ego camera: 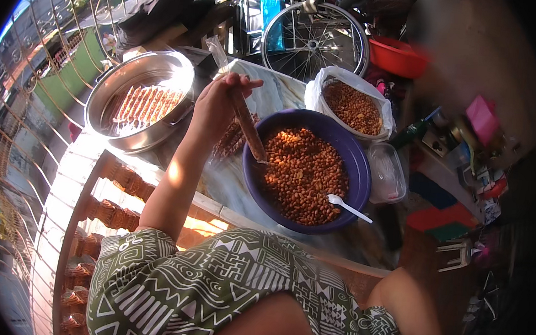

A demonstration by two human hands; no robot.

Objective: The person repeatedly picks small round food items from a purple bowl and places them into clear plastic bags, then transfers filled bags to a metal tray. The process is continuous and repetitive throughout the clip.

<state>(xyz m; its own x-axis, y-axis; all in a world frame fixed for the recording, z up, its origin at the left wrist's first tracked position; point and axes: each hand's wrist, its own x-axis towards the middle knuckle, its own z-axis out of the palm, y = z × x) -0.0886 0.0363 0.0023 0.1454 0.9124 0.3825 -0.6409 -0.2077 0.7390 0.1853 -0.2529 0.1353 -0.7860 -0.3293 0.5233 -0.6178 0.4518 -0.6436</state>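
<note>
My left hand (223,100) grips a slim plastic tube bag (247,127) packed with brown filling. Its loose clear end rises above my fingers, and its lower tip hangs over the near left part of a purple basin (362,184). Reddish-brown peanuts (303,175) fill much of that basin, with a white plastic spoon (349,208) lying on them and across the rim. Partly hidden behind my wrist, more filled packets (232,138) lie on the table. My right hand is out of view; only the bent right arm (410,308) shows.
The marbled table (229,183) also bears a metal pot (140,143) holding several filled strips, a white-lined container (314,95) of peanuts and a clear plastic tub (387,172). Behind stand a wheelchair wheel (313,43) and a red basin (394,57). A blurred shape (483,66) covers the upper right.
</note>
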